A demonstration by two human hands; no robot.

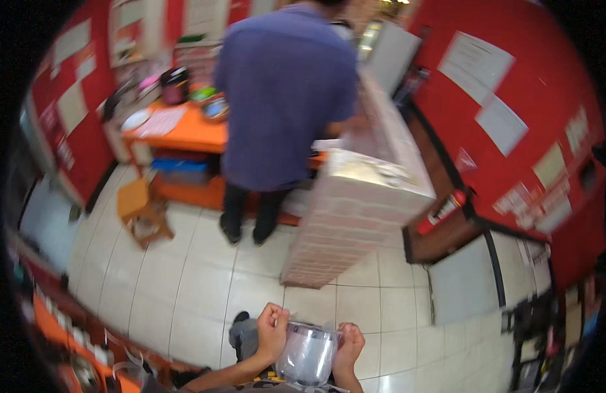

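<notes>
Clear plastic cup (307, 354) sits low in the view, held between both hands above the pale tiled floor (185, 281). Left hand (271, 333) grips its rim side with fingers curled shut; right hand (348, 348) clasps the opposite wall (the cup looks blurred). Ahead, a person in a blue shirt (286, 92) stands at an orange counter (185, 131), beside a brick-patterned pillar (355, 209). White rectangular paper sheets (476, 65) hang on the red wall (512, 164) at right; a red fire extinguisher (442, 211) leans below them.
</notes>
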